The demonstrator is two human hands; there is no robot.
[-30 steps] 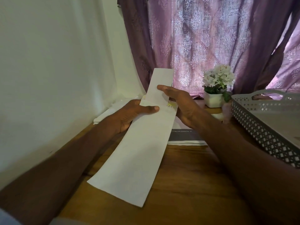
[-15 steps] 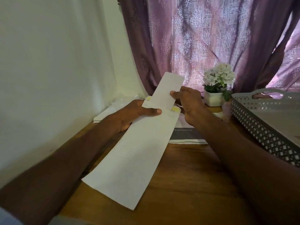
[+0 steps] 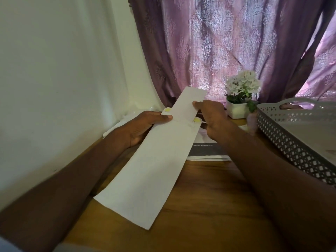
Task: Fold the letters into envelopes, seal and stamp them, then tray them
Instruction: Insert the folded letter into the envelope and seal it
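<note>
**Letter sliding into the envelope mouth**

Nearest the camera, the long white envelope (image 3: pixel 145 171) hangs slanted above the wooden worktop (image 3: pixel 209 206), its near end low and its open end raised toward the curtain. The left hand (image 3: pixel 143 126) grips the envelope's left edge near the mouth, thumb pressed across the front. A second ago the folded letter (image 3: pixel 189 104) stood taller above the opening; it now shows less, so it looks to be going in. The right hand (image 3: pixel 212 115) pinches the letter's right edge, fingers curled. Insertion seems about half done; sealing, stamping and traying remain. Under the hands lies a stack of papers (image 3: pixel 207 151). Farther right sits the grey tray (image 3: pixel 291 142), with a potted plant (image 3: pixel 240 99) just beyond it.
</note>
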